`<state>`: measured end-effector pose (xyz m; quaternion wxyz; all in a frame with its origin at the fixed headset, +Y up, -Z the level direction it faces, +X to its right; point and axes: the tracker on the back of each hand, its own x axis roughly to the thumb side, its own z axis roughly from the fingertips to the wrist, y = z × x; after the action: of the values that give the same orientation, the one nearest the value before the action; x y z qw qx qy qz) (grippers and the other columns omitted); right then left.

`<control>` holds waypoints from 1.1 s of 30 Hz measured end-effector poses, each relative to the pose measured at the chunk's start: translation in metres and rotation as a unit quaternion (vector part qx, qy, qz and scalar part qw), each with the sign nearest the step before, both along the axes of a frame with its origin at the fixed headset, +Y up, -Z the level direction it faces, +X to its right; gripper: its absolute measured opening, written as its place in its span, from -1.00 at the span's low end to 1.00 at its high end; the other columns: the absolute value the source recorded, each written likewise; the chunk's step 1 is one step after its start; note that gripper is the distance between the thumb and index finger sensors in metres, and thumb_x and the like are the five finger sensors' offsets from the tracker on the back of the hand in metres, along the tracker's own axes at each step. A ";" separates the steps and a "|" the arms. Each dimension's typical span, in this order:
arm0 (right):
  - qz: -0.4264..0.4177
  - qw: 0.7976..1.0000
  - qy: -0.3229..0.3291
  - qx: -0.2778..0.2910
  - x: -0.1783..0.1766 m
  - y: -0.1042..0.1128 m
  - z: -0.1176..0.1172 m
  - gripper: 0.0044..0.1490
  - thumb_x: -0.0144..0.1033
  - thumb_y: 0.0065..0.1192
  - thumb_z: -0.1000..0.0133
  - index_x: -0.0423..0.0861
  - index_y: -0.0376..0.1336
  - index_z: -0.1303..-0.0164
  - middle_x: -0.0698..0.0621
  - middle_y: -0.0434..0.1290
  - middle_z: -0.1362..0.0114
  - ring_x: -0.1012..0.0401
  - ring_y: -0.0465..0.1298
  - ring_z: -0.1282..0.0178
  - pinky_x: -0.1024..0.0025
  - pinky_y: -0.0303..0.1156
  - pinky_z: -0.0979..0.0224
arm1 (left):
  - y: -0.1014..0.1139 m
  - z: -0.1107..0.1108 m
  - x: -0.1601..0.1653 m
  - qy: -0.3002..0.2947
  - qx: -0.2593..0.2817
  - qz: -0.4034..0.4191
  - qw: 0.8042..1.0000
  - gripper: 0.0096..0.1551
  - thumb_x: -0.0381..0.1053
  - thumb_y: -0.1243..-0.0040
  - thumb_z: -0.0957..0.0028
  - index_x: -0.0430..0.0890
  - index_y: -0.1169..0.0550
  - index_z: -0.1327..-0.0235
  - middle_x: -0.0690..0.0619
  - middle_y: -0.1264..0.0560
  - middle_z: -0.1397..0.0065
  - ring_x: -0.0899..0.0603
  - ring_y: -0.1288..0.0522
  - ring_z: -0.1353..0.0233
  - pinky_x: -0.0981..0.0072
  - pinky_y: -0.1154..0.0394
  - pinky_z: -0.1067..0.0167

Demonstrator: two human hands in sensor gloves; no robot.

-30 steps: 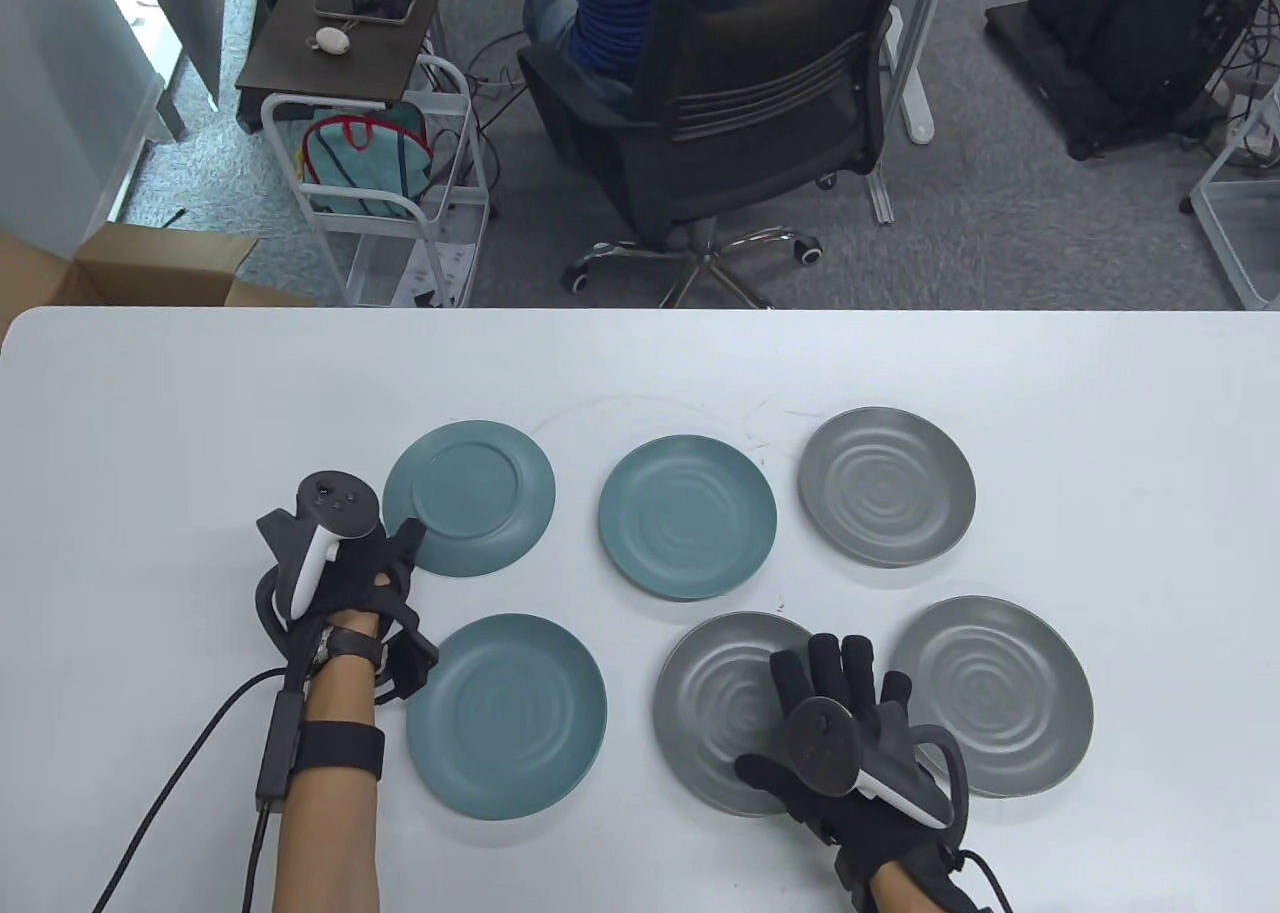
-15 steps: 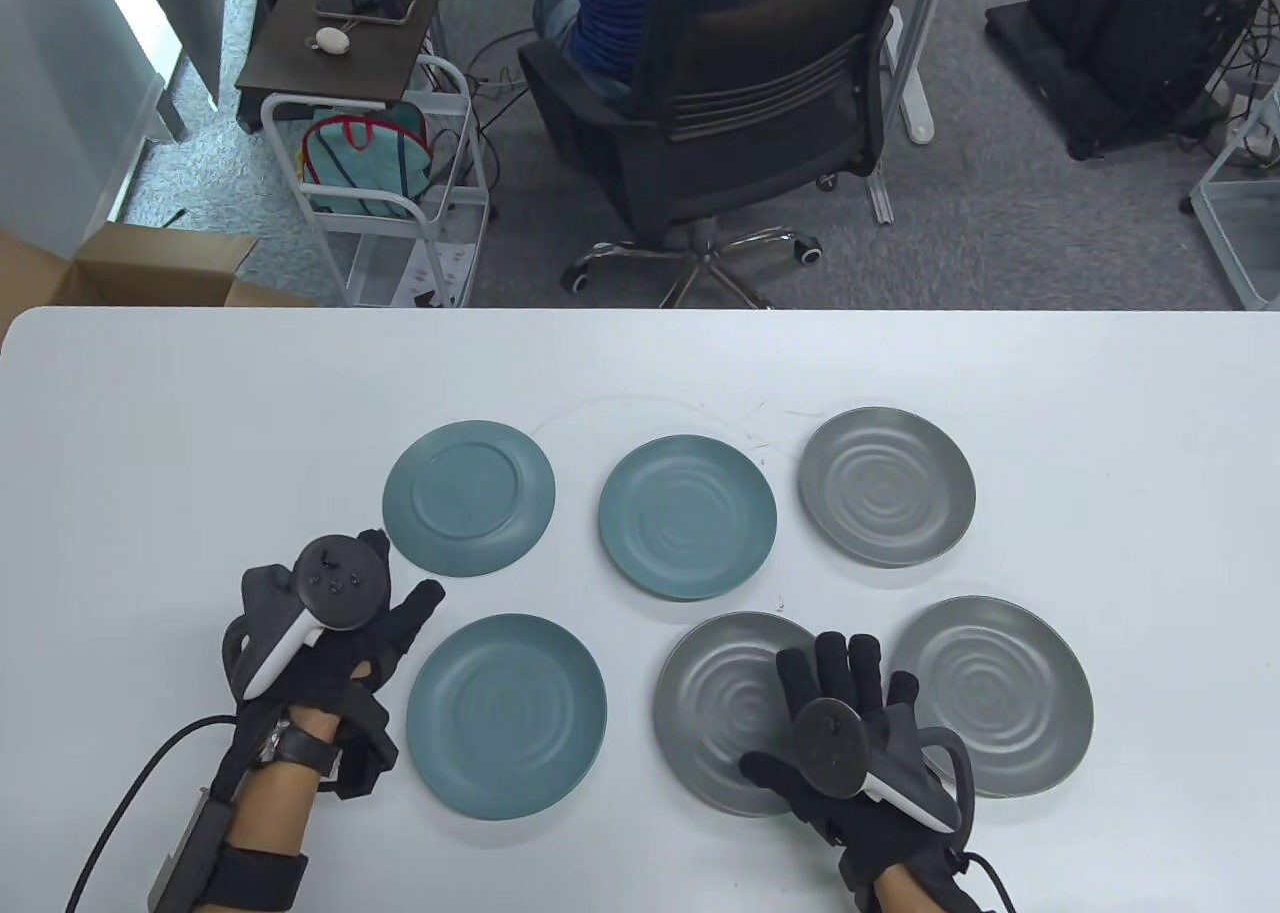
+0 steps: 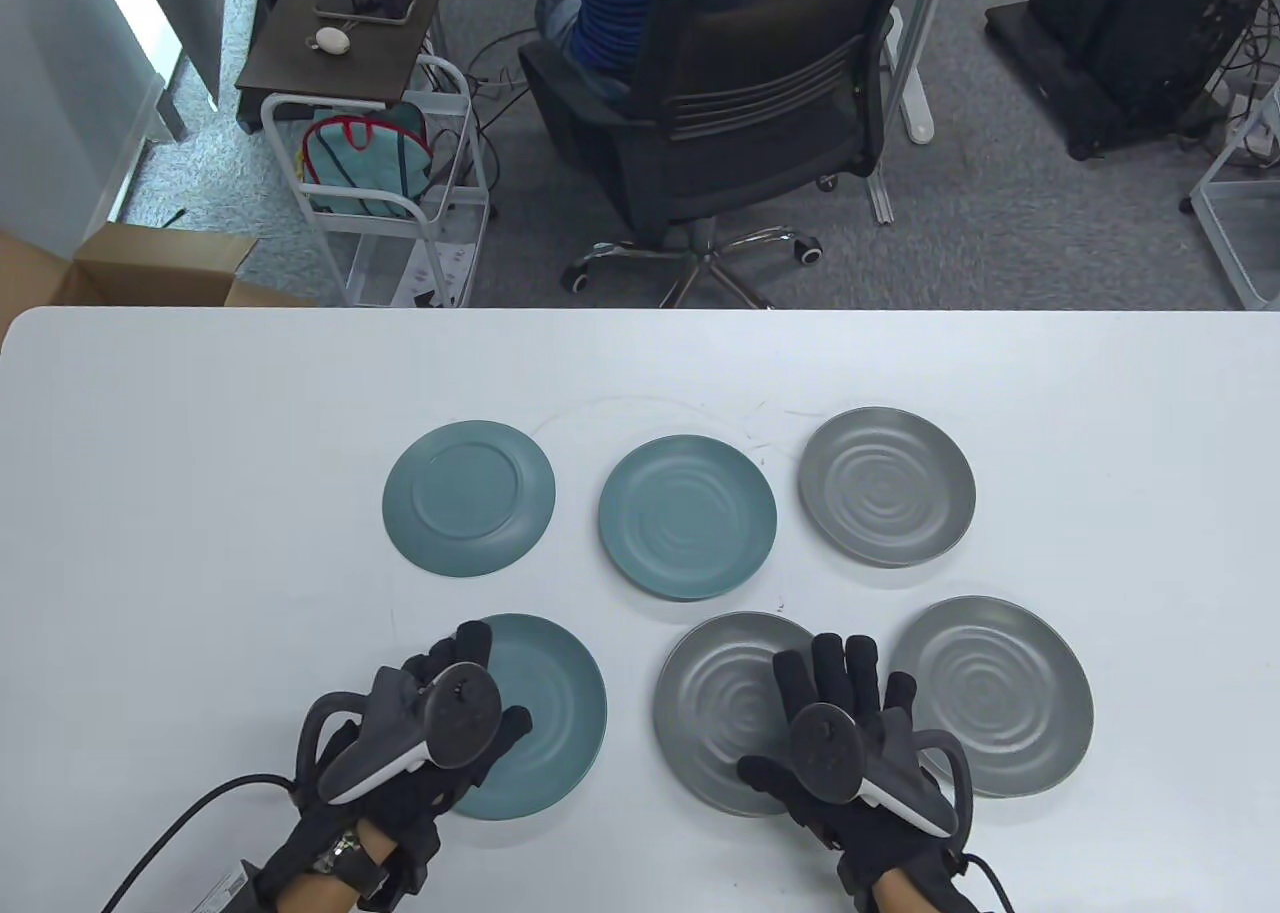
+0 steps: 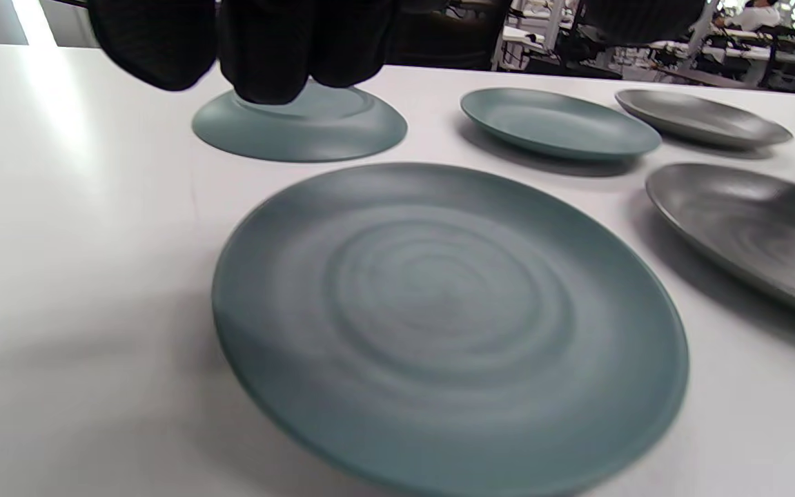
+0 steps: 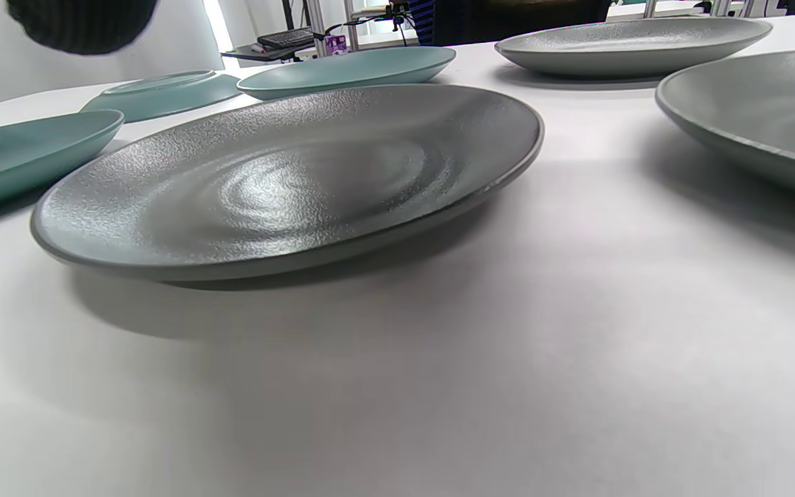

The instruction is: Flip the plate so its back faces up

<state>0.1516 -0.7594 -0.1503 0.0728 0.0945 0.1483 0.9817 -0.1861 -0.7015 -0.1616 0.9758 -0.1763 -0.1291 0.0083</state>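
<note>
Six plates lie on the white table [image 3: 200, 453]. The far-left teal plate [image 3: 468, 498] lies back up, its foot ring showing; it also shows in the left wrist view [image 4: 301, 128]. The others lie face up. My left hand [image 3: 490, 688] is open over the left part of the near-left teal plate [image 3: 550, 713], fingers [image 4: 266, 48] hanging above it [image 4: 439, 324] and holding nothing. My right hand [image 3: 795, 713] is open, its fingers spread over the right edge of the near-middle grey plate [image 3: 710, 713], which fills the right wrist view [image 5: 287, 179].
A teal plate [image 3: 688, 516] lies at far middle, a grey plate [image 3: 886, 486] at far right, and another grey plate [image 3: 1010, 693] at near right beside my right hand. Behind the table stand an office chair [image 3: 720, 123] and a wire cart [image 3: 380, 203].
My left hand has moved from beside the back-up far-left plate, back toward me and to the right, over the near-left teal plate. My right hand has barely moved.
</note>
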 end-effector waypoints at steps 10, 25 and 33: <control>0.004 1.000 0.001 0.001 -0.002 0.001 0.001 0.26 0.39 -0.01 -0.06 -0.09 -0.35 -0.71 -0.29 -0.39 -0.74 -0.25 -0.41 -0.68 -0.43 -0.36 -0.56 | -0.040 0.018 0.034 -0.054 -0.049 -0.033 0.997 0.08 0.47 0.14 -0.18 -0.20 -0.04 -0.75 -0.26 -0.23 -0.65 -0.47 -0.36 -0.61 -0.30 -0.43 -0.34; 0.003 1.000 0.003 0.000 -0.003 0.001 0.002 0.26 0.39 -0.01 -0.06 -0.09 -0.35 -0.71 -0.29 -0.39 -0.74 -0.25 -0.42 -0.68 -0.43 -0.36 -0.56 | -0.074 0.030 0.053 -0.083 -0.036 -0.094 0.991 0.11 0.46 0.03 -0.14 -0.22 -0.07 -0.73 -0.33 -0.20 -0.64 -0.54 -0.33 -0.58 -0.30 -0.44 -0.33; 0.002 1.000 0.007 -0.001 -0.004 0.001 0.002 0.26 0.39 -0.01 -0.06 -0.09 -0.36 -0.71 -0.29 -0.39 -0.74 -0.25 -0.42 -0.68 -0.43 -0.37 -0.56 | -0.078 0.033 0.058 -0.089 -0.002 -0.113 0.990 0.02 0.34 -0.09 -0.14 -0.19 -0.14 -0.70 -0.34 -0.25 -0.59 -0.53 -0.40 -0.52 -0.24 -0.49 -0.29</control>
<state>0.1476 -0.7586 -0.1479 0.0699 0.1007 0.1501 0.9810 -0.1281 -0.7800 -0.1282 0.9547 -0.1917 -0.1948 -0.1174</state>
